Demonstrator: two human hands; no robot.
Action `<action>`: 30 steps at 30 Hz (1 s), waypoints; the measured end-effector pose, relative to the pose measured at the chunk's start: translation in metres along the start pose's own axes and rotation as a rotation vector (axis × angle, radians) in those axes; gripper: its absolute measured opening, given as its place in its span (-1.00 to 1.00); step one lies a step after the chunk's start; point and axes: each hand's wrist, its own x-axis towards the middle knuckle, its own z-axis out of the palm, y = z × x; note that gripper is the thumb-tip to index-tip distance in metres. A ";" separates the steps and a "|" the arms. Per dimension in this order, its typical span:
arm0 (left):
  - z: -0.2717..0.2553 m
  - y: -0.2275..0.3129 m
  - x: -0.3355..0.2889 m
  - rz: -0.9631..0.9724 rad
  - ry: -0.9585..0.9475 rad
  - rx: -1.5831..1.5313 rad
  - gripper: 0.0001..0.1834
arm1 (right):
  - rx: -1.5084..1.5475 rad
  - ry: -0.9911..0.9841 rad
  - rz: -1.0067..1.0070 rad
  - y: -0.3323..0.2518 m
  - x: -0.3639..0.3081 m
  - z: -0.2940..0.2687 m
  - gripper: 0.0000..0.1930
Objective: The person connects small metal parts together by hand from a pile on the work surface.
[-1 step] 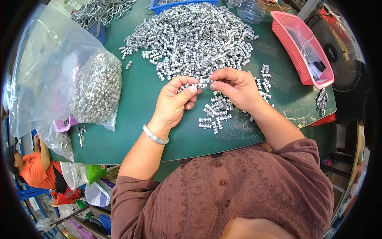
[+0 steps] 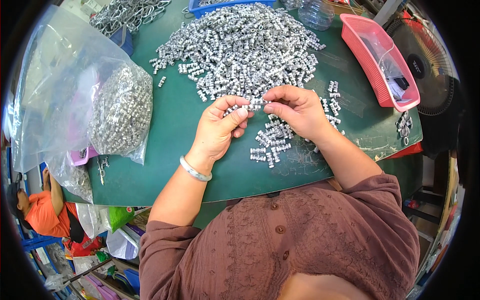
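Observation:
Both my hands meet over the table at the near edge of a big heap of small silvery ridged metal parts [image 2: 245, 45]. Thumb and fingers of my left hand [image 2: 218, 122], which has a pale bangle [image 2: 196, 169] at the wrist, close on one such metal part [image 2: 255, 104]. From the other side, my right hand [image 2: 298, 111] pinches its right end between thumb and forefinger. The fingertips partly cover the piece. Just below my right hand lies a small loose group of the same parts [image 2: 274, 136], with another group [image 2: 334, 102] beyond that wrist.
A clear plastic bag full of metal parts [image 2: 121, 112] stands left on the green table [image 2: 170, 135]. Metal rings [image 2: 132, 15] and a blue tray [image 2: 232, 6] are at the back. Right are a pink basket [image 2: 377, 62] and a black fan [image 2: 422, 65]. A person in orange [image 2: 47, 215] is at far left.

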 end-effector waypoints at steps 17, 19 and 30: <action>0.000 -0.001 0.000 -0.033 -0.016 -0.042 -0.84 | 0.034 -0.083 0.027 0.001 0.000 -0.003 -0.80; 0.000 -0.001 0.000 -0.034 -0.013 -0.040 -0.84 | 0.023 -0.083 0.024 0.000 0.000 -0.003 -0.80; 0.001 0.000 0.000 -0.051 0.005 -0.033 -0.84 | -0.004 -0.064 0.045 0.000 0.000 -0.003 -0.81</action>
